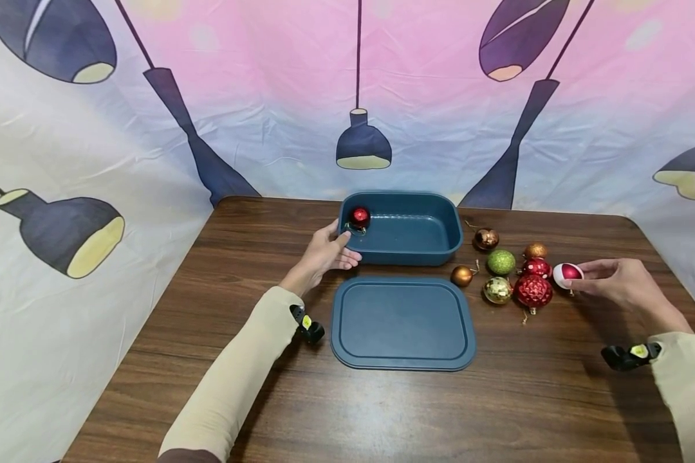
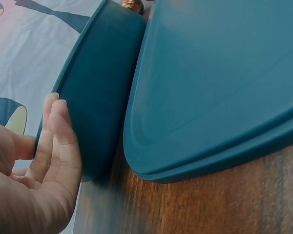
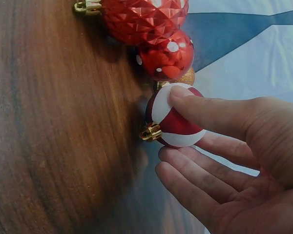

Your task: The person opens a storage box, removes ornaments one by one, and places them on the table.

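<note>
My left hand (image 1: 324, 253) holds a dark teal plastic box (image 1: 402, 258) by its front left corner, thumb at the rim and fingers along the outer wall. One shiny red bauble (image 1: 360, 217) lies inside, at the box's left end. At the right, my right hand (image 1: 622, 283) pinches a red and white Christmas bauble (image 3: 178, 117) between thumb and fingers; its gold cap (image 3: 150, 131) points away from the palm. Beside that bauble are a red one with white dots (image 1: 537, 268) and a larger textured red one (image 1: 533, 292).
The matching teal lid (image 1: 403, 325) lies flat on the wooden table (image 1: 359, 418), in front of the box. Between box and right hand sit a green glitter bauble (image 1: 500, 262), a gold one (image 1: 497, 290) and several orange or copper ones (image 1: 461, 276). A printed cloth (image 1: 301, 96) hangs behind.
</note>
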Demonstrator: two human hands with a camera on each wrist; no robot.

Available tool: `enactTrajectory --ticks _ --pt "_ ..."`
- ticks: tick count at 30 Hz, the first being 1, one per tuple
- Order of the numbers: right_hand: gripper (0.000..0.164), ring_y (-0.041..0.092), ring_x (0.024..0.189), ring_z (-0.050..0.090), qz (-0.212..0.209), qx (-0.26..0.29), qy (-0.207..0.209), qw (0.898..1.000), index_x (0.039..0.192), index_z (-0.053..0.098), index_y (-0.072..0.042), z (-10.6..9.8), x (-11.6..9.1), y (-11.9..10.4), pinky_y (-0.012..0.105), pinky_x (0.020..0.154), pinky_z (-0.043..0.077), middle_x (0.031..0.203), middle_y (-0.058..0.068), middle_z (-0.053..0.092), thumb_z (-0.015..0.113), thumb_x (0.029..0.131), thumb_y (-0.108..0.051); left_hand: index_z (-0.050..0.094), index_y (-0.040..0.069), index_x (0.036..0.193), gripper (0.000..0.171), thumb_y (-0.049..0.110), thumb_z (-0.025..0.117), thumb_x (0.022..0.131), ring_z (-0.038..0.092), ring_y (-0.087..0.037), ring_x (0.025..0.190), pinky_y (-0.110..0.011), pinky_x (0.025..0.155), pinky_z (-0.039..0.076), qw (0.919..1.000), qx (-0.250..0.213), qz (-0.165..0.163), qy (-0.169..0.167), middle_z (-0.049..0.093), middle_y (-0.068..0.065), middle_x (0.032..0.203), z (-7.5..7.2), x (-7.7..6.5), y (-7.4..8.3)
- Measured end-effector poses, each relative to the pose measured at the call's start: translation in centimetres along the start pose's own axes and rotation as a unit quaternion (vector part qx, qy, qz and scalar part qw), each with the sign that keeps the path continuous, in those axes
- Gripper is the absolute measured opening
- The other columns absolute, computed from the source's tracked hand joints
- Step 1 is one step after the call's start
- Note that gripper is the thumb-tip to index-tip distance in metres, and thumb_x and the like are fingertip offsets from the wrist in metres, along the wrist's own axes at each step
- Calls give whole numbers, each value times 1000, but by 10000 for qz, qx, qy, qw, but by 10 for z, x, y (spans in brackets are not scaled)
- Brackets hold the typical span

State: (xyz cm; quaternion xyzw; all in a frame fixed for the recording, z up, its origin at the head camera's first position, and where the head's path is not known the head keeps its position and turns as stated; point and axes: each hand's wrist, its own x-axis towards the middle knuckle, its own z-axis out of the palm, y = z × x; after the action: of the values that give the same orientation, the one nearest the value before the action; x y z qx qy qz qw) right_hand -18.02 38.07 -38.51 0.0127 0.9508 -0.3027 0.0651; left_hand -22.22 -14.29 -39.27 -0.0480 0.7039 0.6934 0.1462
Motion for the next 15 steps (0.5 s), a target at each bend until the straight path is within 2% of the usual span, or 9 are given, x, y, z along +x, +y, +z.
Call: enactTrajectory --ticks 4,8,15 --pt "63 -6 75 51 -21 30 7 10000 122 60 19 1 -1 1 23 58 48 100 25 72 81 89 -30 16 20 164 63 21 47 110 71 -17 62 -26 62 60 10000 24 3 10 73 -13 79 0 0 1" --pt "64 -4 76 50 -5 -10 5 10000 123 59 19 1 -1 1 23 58 47 105 29 70 80 89 -31 16 21 164 63 22 47 110 71 -18 62 -25 61 60 10000 17 -25 18 73 -13 78 0 -1 1" --pt "70 -8 79 49 127 113 32 9999 127 58 18 1 -1 0 17 60 46 113 32 68 81 88 -37 16 22 164 63 21 47 110 71 -18 60 -24 59 59 10000 8 -44 10 73 -13 77 1 0 1"
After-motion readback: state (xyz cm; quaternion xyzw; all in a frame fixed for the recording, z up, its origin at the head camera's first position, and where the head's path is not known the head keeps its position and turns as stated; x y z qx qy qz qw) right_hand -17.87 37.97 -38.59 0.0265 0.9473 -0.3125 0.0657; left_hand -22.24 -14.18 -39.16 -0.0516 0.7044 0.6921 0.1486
